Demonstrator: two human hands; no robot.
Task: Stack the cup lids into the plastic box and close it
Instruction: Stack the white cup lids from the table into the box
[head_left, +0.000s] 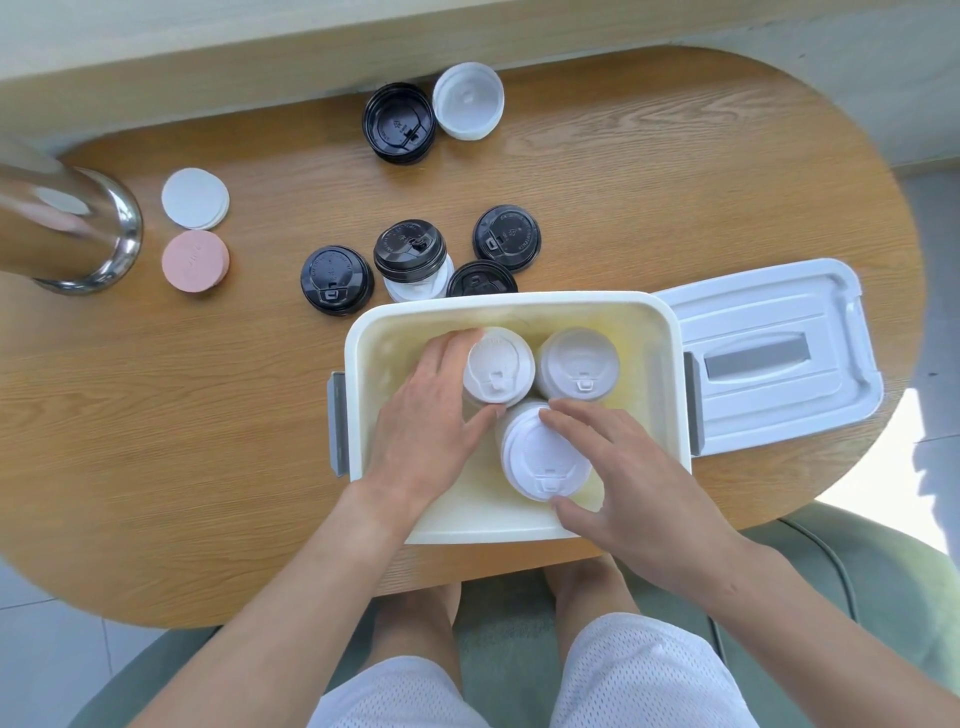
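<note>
Inside the plastic box (511, 306) on the worktop (208, 415), the left hand (434, 415) grips the far-left lid stack (498, 366), the right hand (631, 467) grips the near stack (540, 457), and the black lids (336, 280) wait on the far side, nearer the left hand

— What colours are on the table?
— The table (208, 441) is honey-brown with wood grain. The plastic box (511, 306) is cream-white with grey latches; its lid (769, 358) is white with a grey handle. White cup lids (498, 366) sit inside.
— And outside it?
— Glossy black cup lids (336, 280), one translucent white lid (468, 101), a white coaster (195, 198), a pink coaster (195, 261), and a silver metal cylinder (67, 228).
</note>
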